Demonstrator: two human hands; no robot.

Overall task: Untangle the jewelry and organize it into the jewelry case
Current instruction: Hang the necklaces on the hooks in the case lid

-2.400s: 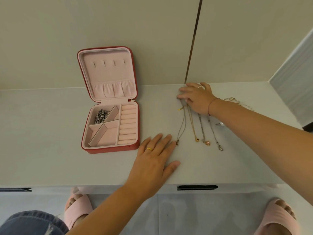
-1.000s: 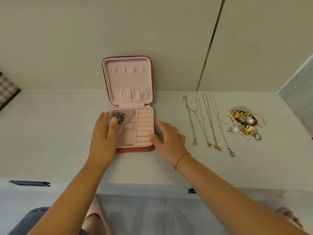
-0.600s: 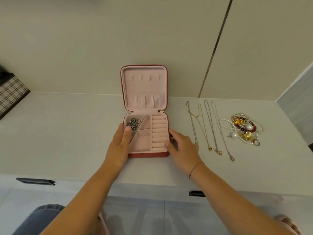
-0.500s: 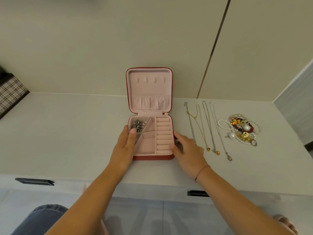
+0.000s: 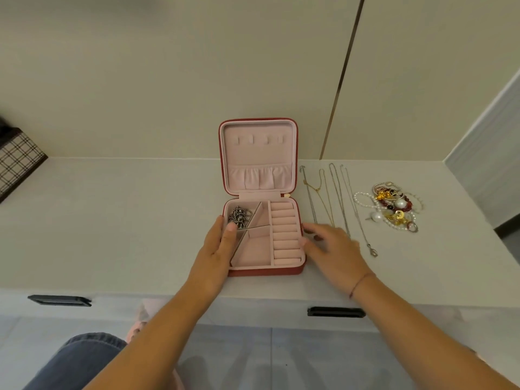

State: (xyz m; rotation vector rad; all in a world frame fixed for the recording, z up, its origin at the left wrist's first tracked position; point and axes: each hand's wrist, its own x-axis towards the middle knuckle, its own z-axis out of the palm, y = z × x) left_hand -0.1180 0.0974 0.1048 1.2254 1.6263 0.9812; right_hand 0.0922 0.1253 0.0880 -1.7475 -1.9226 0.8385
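Head view: the open jewelry case [image 5: 264, 273] sits at the centre of the frame on a white counter [image 5: 126, 220], with a silver chain [image 5: 240, 216] in its upper-left compartment. The left hand [image 5: 216, 249] lies flat against the case's left wall, fingers straight, thumb resting over the rim. The right hand [image 5: 334, 251] is relaxed with spread fingers, thumb tip at the case's right wall, covering the lower ends of some of the four necklaces [image 5: 340, 198] laid out just right of the case. A tangled pile [image 5: 394, 206] lies further right.
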